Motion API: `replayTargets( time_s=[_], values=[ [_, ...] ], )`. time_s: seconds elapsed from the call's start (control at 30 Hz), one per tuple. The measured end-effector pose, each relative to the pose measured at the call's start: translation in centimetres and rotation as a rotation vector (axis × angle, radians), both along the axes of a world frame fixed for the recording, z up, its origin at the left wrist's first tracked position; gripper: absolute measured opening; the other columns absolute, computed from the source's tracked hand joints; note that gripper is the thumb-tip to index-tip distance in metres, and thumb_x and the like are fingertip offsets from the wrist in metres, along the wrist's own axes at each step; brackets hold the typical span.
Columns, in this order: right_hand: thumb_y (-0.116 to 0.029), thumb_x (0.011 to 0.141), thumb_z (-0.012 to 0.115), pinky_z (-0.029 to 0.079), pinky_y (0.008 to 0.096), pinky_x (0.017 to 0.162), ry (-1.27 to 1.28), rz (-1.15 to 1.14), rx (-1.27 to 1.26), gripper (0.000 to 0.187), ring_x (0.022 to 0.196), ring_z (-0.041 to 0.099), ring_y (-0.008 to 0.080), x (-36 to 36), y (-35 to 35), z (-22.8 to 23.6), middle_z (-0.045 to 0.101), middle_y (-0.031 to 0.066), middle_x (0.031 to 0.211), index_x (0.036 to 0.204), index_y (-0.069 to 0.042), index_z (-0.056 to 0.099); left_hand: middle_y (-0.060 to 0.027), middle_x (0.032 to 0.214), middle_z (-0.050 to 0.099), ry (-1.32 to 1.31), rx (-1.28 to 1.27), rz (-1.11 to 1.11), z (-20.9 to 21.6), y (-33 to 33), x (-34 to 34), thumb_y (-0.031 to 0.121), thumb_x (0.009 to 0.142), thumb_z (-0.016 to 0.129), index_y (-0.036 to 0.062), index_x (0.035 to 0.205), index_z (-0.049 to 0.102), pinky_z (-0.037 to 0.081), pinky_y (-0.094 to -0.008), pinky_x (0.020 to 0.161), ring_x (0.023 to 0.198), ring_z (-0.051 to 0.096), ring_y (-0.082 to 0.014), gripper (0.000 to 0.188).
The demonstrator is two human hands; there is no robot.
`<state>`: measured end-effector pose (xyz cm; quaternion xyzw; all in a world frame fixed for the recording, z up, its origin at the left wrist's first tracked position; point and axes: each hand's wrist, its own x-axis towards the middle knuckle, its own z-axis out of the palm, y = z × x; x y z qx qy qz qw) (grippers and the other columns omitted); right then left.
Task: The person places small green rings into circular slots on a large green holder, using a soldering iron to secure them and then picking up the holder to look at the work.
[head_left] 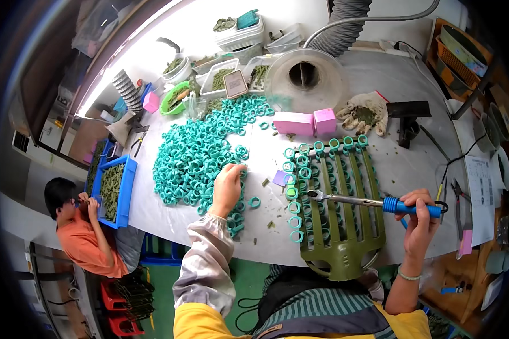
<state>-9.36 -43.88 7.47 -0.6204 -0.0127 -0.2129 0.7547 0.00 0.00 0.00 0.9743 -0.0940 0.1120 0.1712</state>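
Note:
My left hand [227, 188] is at the right edge of a large pile of teal rings [192, 155], its fingers pinched together on one teal ring [243, 174] that shows only in part. My right hand [419, 217] grips the blue handle of a soldering iron [350, 200]. The iron's tip points left, over the left side of an olive-green slatted frame [343, 255]. Teal rings stand attached along the frame's far and left edges, and more show between its slats. One loose teal ring [254, 201] lies between the pile and the frame.
Beyond the frame stand pink blocks [294, 123], a stained glove [366, 113] and a clear round hood [329, 79]. Tubs of green pieces [219, 78] line the back. Pliers [458, 203] lie right. At left, a person in orange [87, 237] sits by a blue crate [129, 186].

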Motion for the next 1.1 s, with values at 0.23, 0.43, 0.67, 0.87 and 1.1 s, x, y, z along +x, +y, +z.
replayTargets(
  time_s=[0.23,0.43,0.67,0.87,1.1],
  values=[
    [-0.015,0.094,0.052,0.052,0.0252,0.048,0.015,-0.036,0.005,0.023,0.077,0.061,0.0156,-0.2,0.8,0.3,0.059,0.0105,0.088,0.081,0.001,0.063,-0.0076,0.101,0.063,0.370,-0.882,0.135,0.4,1.3,0.3,0.003,0.097,0.052,-0.0027,0.109,0.067,0.054,-0.0255,0.079,0.087,0.066,-0.0148,0.019],
    [-0.014,0.094,0.052,0.052,0.0246,0.047,0.011,-0.049,0.000,0.023,0.076,0.061,0.0153,-0.3,0.6,0.6,0.059,0.0098,0.087,0.080,0.001,0.063,-0.0124,0.101,0.059,0.024,-0.241,0.089,0.5,0.3,0.0,0.005,0.089,0.062,0.0030,0.106,0.066,0.050,-0.0371,0.078,0.088,0.060,-0.0266,0.017],
    [-0.014,0.093,0.052,0.050,0.0238,0.046,0.012,-0.059,-0.014,0.022,0.078,0.060,0.0150,-0.3,0.1,0.8,0.058,0.0090,0.086,0.079,0.000,0.061,-0.0166,0.100,0.059,0.062,0.177,0.195,1.1,-0.2,1.6,0.024,0.086,0.069,0.0083,0.105,0.068,0.047,-0.0456,0.082,0.095,0.054,-0.0359,0.025],
    [-0.015,0.093,0.052,0.050,0.0240,0.046,0.011,-0.066,-0.001,0.023,0.080,0.060,0.0149,-0.4,0.2,0.9,0.058,0.0085,0.086,0.078,-0.001,0.061,-0.0155,0.080,0.063,-0.159,-0.012,0.255,0.6,0.8,5.3,0.023,0.088,0.067,0.0045,0.083,0.067,0.048,-0.0438,0.069,0.076,0.062,-0.0336,0.020],
    [-0.015,0.093,0.052,0.050,0.0244,0.046,0.022,-0.061,-0.021,0.023,0.080,0.060,0.0148,-0.3,0.1,1.0,0.058,0.0086,0.086,0.078,-0.001,0.061,-0.0137,0.095,0.061,-0.085,0.087,0.316,-1.4,1.0,6.3,0.028,0.080,0.076,0.0054,0.085,0.066,0.046,-0.0436,0.077,0.087,0.058,-0.0335,0.025]
  ],
)
